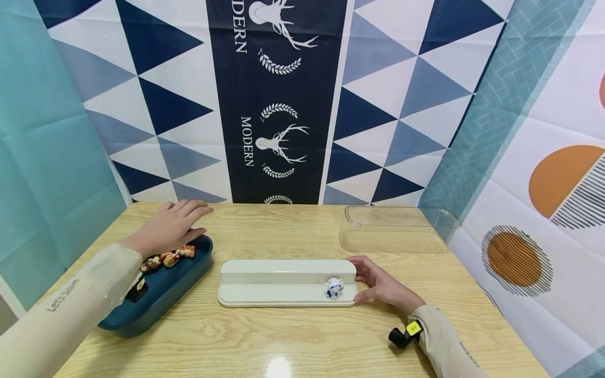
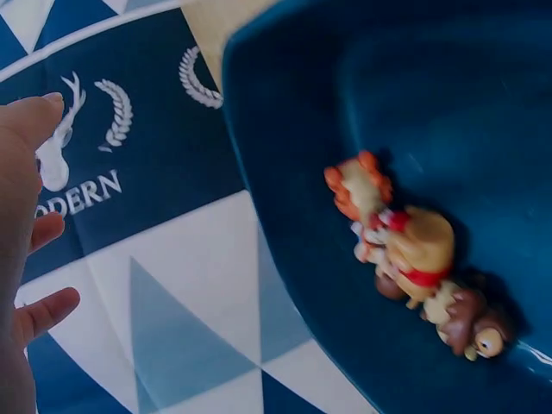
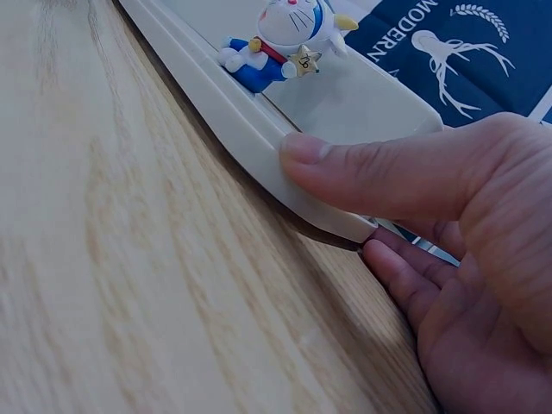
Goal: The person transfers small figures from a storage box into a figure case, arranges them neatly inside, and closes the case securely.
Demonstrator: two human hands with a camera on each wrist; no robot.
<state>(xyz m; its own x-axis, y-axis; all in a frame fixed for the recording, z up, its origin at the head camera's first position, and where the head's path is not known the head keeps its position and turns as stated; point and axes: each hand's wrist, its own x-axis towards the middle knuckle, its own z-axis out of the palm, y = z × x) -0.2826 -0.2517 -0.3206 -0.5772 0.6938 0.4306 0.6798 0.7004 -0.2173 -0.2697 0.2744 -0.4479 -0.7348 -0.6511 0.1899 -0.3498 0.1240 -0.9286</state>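
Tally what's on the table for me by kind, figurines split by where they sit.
White stand: 1
Blue tub: 1
Clear cover: 1
Figurine on the stand: 1
Visible figurines in the tub: 3
Total: 7

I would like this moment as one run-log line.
left hand: empty, above blue basin | right hand: grips white stand | blue-white figurine: on stand | three figurines: in basin

Right hand [image 1: 384, 284] grips a glossy white stepped stand [image 1: 274, 295] bearing one blue-and-white figurine [image 1: 334, 288]. Left hand [image 1: 171, 224] hangs by a dark-blue oblong tub [image 1: 165, 308] of multicoloured figurines [image 1: 170, 259], near the wood-grain table's [image 1: 246, 344] left edge. Clear plastic box [image 1: 392, 240]: far right corner.
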